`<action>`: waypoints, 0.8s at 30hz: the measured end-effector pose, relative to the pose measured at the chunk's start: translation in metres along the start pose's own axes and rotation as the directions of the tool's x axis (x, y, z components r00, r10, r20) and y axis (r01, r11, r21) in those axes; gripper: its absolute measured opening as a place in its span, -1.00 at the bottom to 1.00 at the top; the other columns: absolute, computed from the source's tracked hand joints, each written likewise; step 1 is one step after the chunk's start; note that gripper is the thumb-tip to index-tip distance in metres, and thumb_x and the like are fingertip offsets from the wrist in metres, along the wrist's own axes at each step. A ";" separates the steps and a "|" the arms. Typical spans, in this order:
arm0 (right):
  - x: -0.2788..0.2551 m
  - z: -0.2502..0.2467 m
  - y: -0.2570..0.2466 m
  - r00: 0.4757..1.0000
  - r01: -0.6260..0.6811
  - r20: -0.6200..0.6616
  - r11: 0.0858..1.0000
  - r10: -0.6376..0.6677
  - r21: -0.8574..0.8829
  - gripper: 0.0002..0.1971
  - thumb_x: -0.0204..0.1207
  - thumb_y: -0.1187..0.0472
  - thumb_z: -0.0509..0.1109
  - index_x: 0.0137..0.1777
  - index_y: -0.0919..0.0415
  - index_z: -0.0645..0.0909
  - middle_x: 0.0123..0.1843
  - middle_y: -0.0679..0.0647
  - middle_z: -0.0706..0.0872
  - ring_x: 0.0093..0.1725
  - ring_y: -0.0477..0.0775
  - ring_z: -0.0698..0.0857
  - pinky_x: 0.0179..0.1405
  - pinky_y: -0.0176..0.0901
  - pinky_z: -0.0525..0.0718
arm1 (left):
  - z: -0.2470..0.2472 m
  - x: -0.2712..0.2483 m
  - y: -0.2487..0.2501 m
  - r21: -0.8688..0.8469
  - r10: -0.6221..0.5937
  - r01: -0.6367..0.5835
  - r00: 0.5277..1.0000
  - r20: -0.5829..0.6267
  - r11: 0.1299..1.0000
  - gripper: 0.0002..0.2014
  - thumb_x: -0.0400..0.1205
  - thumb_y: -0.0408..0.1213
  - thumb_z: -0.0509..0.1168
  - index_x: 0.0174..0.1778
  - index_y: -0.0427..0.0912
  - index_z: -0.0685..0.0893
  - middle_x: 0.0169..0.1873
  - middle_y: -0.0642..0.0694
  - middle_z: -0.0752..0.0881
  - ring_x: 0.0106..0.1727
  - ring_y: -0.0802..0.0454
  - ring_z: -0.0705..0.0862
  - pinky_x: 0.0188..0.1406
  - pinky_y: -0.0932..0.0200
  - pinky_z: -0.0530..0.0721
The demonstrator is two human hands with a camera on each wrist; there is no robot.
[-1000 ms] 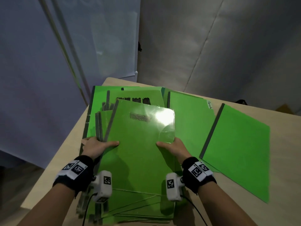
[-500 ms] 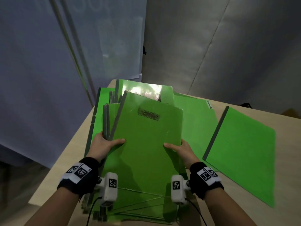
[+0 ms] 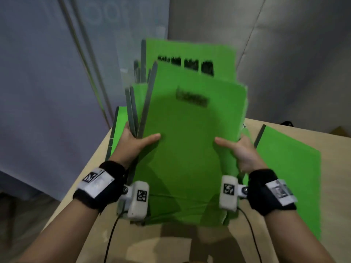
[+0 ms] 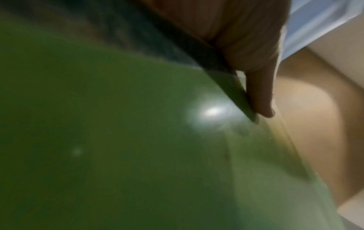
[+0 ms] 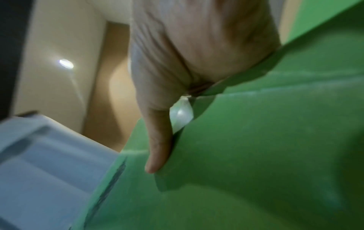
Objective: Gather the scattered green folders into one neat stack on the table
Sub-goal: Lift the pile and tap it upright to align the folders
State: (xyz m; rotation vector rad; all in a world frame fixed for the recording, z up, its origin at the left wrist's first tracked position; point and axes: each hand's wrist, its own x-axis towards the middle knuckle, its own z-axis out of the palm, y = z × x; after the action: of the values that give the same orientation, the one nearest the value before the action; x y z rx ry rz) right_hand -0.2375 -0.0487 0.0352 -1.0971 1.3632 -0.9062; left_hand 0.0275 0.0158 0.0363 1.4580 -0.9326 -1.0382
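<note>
A bundle of several green folders (image 3: pixel 190 141) with dark grey spines stands tilted up on its near edge. My left hand (image 3: pixel 133 143) grips its left, spine side, thumb across the front cover. My right hand (image 3: pixel 241 150) grips its right side the same way. The fingers behind the bundle are hidden. One green folder (image 3: pixel 292 177) lies flat on the table (image 3: pixel 91 168) at the right, another (image 3: pixel 120 126) lies flat at the far left behind the bundle. The left wrist view shows my left thumb (image 4: pixel 260 96) on the cover (image 4: pixel 118 140); the right wrist view shows my right thumb (image 5: pixel 157 147) on the green cover (image 5: pixel 256 155).
The table's left edge (image 3: pixel 76 190) runs close to my left arm. A grey curtain (image 3: pixel 47 92) hangs at the left and a grey wall (image 3: pixel 284 54) stands behind. Cables from the wrist cameras trail over the near table top.
The bundle has been tipped up from lying nearly flat to standing steeply on its near edge. Both hands kept their grip on its sides and rose with it.
</note>
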 end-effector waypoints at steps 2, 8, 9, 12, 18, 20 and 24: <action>0.000 -0.013 -0.034 0.985 0.165 -0.049 0.986 -0.166 -0.007 0.38 -0.34 -0.22 0.73 0.55 0.30 0.27 0.46 0.20 0.54 0.46 0.24 0.51 0.52 0.25 0.39 | 0.014 0.002 0.029 -0.037 0.135 -0.138 0.989 -0.057 0.990 0.05 0.24 -0.17 0.59 0.60 -0.13 0.16 0.56 -0.24 0.38 0.56 -0.05 0.36 0.54 -0.17 0.40; -0.019 -0.045 -0.080 0.898 0.437 -0.092 0.895 -0.429 0.088 0.21 -0.35 -0.15 0.75 0.40 0.20 0.40 0.37 0.16 0.63 0.38 0.16 0.62 0.46 0.18 0.50 | 0.035 0.013 0.073 -0.026 0.208 -0.207 0.976 0.061 0.978 -0.01 0.06 0.09 0.62 0.33 -0.36 0.47 0.21 -0.30 0.67 0.30 -0.21 0.66 0.10 0.06 0.75; -0.019 -0.049 -0.078 0.897 0.439 -0.101 0.895 -0.431 0.081 0.27 -0.34 -0.15 0.76 0.47 0.23 0.34 0.43 0.19 0.58 0.43 0.20 0.57 0.49 0.25 0.44 | 0.038 0.013 0.072 -0.017 0.200 -0.199 0.976 0.085 0.980 -0.07 0.07 0.08 0.61 0.27 -0.36 0.49 0.16 -0.28 0.68 0.28 -0.21 0.67 0.11 0.04 0.74; -0.019 -0.052 -0.060 0.920 0.381 -0.114 0.924 -0.374 0.041 0.37 -0.29 -0.16 0.73 0.58 0.26 0.20 0.57 0.25 0.41 0.56 0.23 0.39 0.57 0.27 0.30 | 0.044 0.014 0.054 -0.017 0.184 -0.183 0.979 0.090 0.983 -0.21 0.16 -0.05 0.65 0.21 -0.35 0.49 0.09 -0.16 0.70 0.34 -0.26 0.63 0.29 -0.18 0.65; -0.014 -0.055 -0.023 0.963 0.259 -0.068 0.965 -0.261 -0.028 0.37 -0.26 -0.11 0.76 0.59 0.22 0.16 0.59 0.27 0.35 0.57 0.27 0.37 0.55 0.29 0.32 | 0.049 0.015 0.020 0.018 0.128 -0.134 0.973 0.195 0.991 -0.30 0.33 -0.46 0.56 0.41 -0.33 0.51 0.10 0.01 0.75 0.05 0.25 0.77 0.21 -0.08 0.73; -0.010 -0.056 -0.028 0.962 0.272 -0.050 0.962 -0.270 0.022 0.25 -0.06 0.15 0.75 0.62 0.22 0.09 0.60 0.18 0.32 0.54 0.18 0.40 0.57 0.14 0.30 | 0.050 0.016 0.020 -0.024 0.122 -0.120 0.976 0.181 0.993 -0.27 0.29 -0.43 0.59 0.40 -0.34 0.51 0.10 -0.03 0.76 0.07 0.15 0.78 0.20 -0.09 0.73; -0.007 -0.053 -0.035 0.938 0.347 -0.034 0.932 -0.346 0.103 0.25 -0.25 -0.04 0.79 0.52 0.12 0.27 0.44 0.07 0.57 0.31 0.03 0.66 0.39 0.07 0.57 | 0.055 0.013 0.030 -0.138 0.158 -0.138 0.976 0.147 0.981 -0.01 0.12 -0.29 0.66 0.50 -0.17 0.39 0.24 -0.13 0.70 0.18 -0.02 0.75 0.15 -0.02 0.75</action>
State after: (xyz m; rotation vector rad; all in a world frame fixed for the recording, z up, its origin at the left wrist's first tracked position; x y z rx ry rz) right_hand -0.2869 -0.0552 0.0758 -1.2721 1.1354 -1.2323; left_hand -0.0211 -0.0174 0.0621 1.1952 -1.0518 -1.0925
